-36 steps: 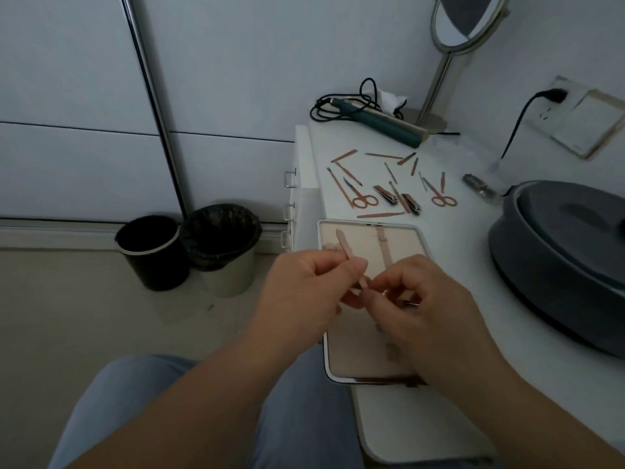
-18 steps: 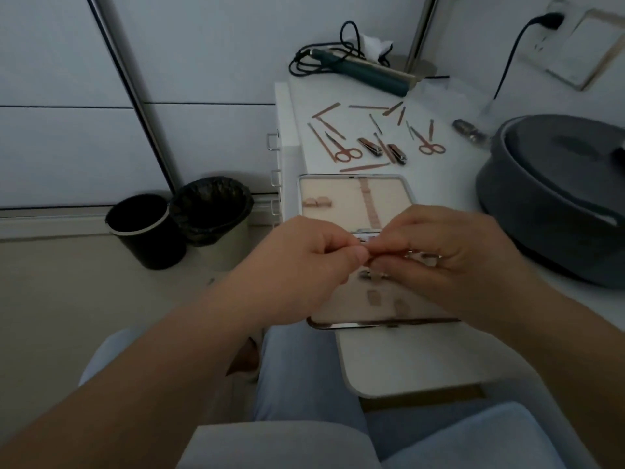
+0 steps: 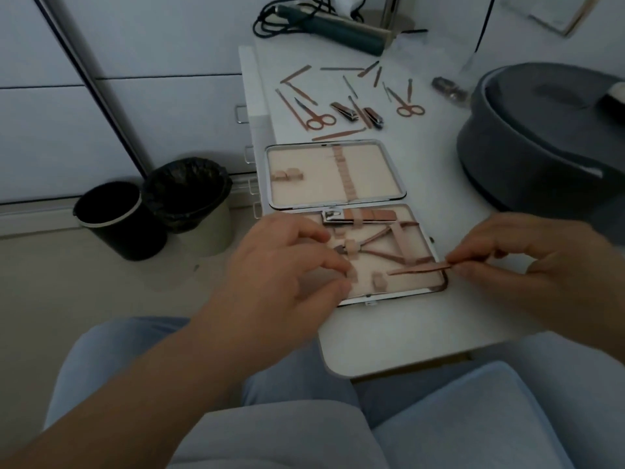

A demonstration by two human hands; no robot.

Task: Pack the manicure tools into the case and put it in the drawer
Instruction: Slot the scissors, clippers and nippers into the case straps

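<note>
Two tools sit strapped in the case [image 3: 338, 170]; your right hand [image 3: 527, 265] pinches a slim tool [image 3: 419, 268], left hand [image 3: 287, 265] loosely curled, empty; most tools [image 3: 351, 96] remain out.

From my remote seat: my left hand [image 3: 287, 265] hides the case's [image 3: 338, 145] nine-o'clock side. At twelve o'clock the frame cuts the cabled appliance [image 3: 341, 32]; at three, the grey tub [image 3: 527, 137]. The small loose tools [image 3: 348, 96] blur.
</note>
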